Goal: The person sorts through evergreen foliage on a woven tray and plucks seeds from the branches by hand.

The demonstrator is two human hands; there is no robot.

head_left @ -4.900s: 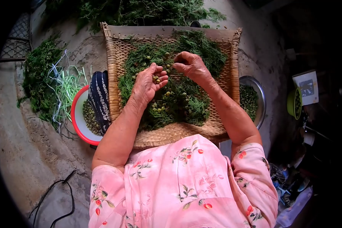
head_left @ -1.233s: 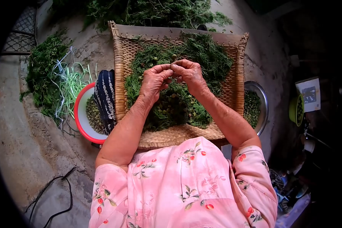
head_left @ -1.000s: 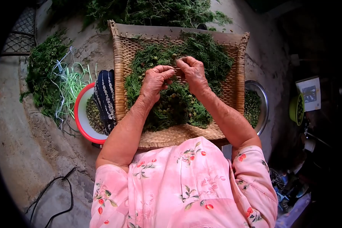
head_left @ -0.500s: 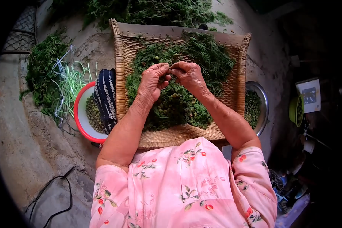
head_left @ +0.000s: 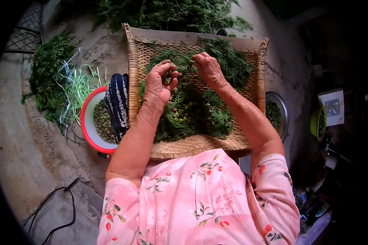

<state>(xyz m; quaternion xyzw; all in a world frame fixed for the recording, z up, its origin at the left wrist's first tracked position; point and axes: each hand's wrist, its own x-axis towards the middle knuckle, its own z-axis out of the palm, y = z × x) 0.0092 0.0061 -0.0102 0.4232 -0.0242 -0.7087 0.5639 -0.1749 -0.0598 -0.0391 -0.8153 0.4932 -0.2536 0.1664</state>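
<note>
A woven wicker scoop basket (head_left: pixel 259 92) lies before the person, its open, lipless edge nearest the body. Green conifer sprigs (head_left: pixel 229 63) spread over it, the heap running from the far side toward the person. A red-rimmed white basin (head_left: pixel 85 122) of small cones sits beside its left side, a metal bowl (head_left: pixel 284 108) beside its right. The left hand (head_left: pixel 155 87) is half open, palm up, cupping several green cones (head_left: pixel 167 80). The right hand (head_left: pixel 210 72), thumb and forefinger nearly closed, is farther forward; whether it grips anything is unclear. More cones (head_left: pixel 190 109) lie bodyward of both hands, nearer the left.
</note>
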